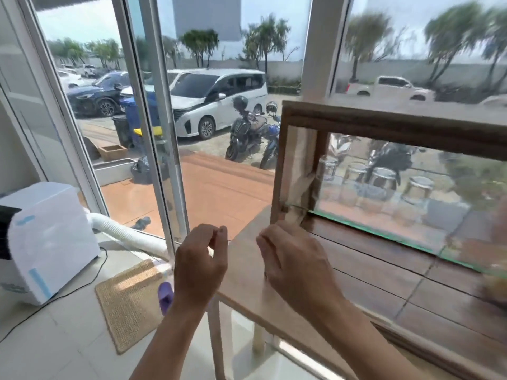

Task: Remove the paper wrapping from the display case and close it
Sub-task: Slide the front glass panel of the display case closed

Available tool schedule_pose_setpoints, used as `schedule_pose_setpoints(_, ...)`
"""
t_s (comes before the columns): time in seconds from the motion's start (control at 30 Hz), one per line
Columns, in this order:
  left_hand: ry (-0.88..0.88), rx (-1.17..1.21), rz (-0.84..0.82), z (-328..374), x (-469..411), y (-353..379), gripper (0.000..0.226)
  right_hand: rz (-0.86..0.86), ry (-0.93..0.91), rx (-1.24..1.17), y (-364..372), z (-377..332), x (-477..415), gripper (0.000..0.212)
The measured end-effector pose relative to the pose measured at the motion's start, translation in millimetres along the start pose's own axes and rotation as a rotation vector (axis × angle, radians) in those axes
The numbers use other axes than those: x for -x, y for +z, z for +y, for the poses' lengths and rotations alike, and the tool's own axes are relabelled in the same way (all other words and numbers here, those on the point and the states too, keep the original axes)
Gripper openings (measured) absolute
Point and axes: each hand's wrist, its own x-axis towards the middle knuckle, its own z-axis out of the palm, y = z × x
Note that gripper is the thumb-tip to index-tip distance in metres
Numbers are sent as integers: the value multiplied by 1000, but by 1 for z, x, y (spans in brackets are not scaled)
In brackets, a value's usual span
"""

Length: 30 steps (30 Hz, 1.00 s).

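The wooden display case (384, 123) stands on a wooden table (247, 281) by the window. Its glass front (397, 204) has a green lower edge that slants down to the right. Several glass jars (382, 181) show through it. Just left of the table's corner, my left hand (200, 260) has thumb and fingertips pinched together, and nothing is clearly visible between them. My right hand (290, 260) is curled with its fingertips at the case's lower left corner, blurred by motion. No paper wrapping is visible on the case.
A white portable air cooler (49, 242) with a ribbed hose (123, 231) stands on the tiled floor at the left, and a black cable runs past it. A woven mat (129, 303) and a purple slipper (166, 296) lie below my left hand. A glass door frame (162, 160) rises behind.
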Motion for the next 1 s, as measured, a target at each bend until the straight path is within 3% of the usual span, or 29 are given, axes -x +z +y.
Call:
schedule_pose_setpoints(0.3, 355, 212, -69, 144, 24, 60, 30, 281, 52, 212, -144, 76, 62, 17)
schedule_pose_setpoints(0.5, 606, 332, -101, 214, 63, 98, 28, 428, 94, 361, -204, 120, 112, 19)
schedule_pose_setpoints(0.7, 785, 372, -136, 258, 92, 134, 13, 557, 152, 521, -245, 150, 150, 23)
schedule_pose_setpoints(0.87, 889, 260, -122, 288, 92, 155, 34, 610, 154, 653, -261, 168, 161, 24)
schedule_pose_setpoints(1.0, 902, 74, -152, 300, 90, 166, 66, 541, 135, 758, -271, 182, 170, 49)
